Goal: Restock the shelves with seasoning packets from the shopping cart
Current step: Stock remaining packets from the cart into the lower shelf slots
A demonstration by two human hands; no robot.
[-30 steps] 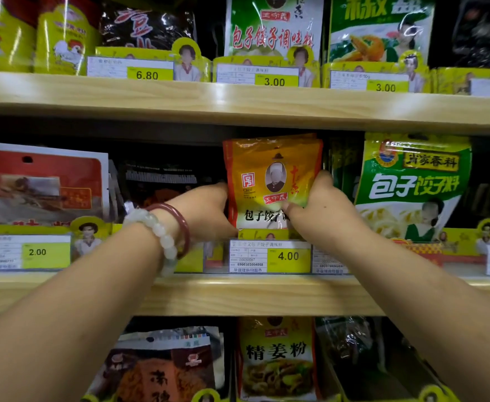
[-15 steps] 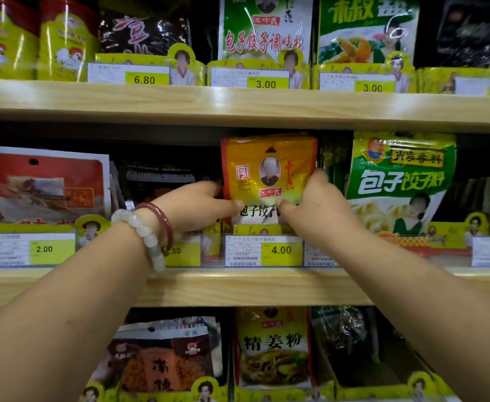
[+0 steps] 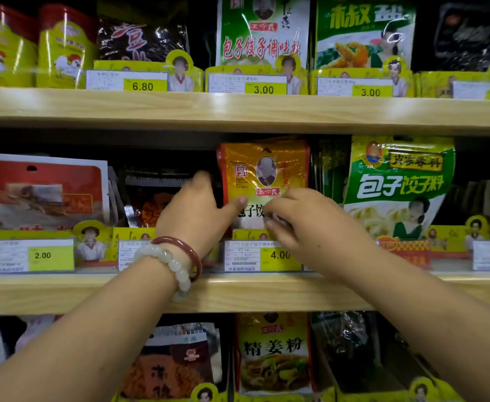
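Observation:
An orange-yellow seasoning packet [image 3: 264, 172] stands upright on the middle shelf [image 3: 267, 294], behind the 4.00 price tag [image 3: 278, 255]. My left hand [image 3: 197, 210], with two bracelets at the wrist, holds the packet's left edge: the thumb lies on its front and the fingers reach into the dark gap beside it. My right hand [image 3: 304, 221] is at the packet's lower front, its curled fingertips blurred where they pinch the packet just above the yellow tray lip. The shopping cart is out of view.
A green dumpling-seasoning packet [image 3: 397, 187] stands close on the right, with dark packets [image 3: 151, 198] and a red-and-white one [image 3: 40, 190] on the left. The upper shelf board [image 3: 238, 111] hangs just above. Ginger-powder packets [image 3: 273, 352] fill the shelf below.
The packet has settled straighter into its slot. My right hand slid from the packet's right edge to its lower front. My left thumb moved further onto the front.

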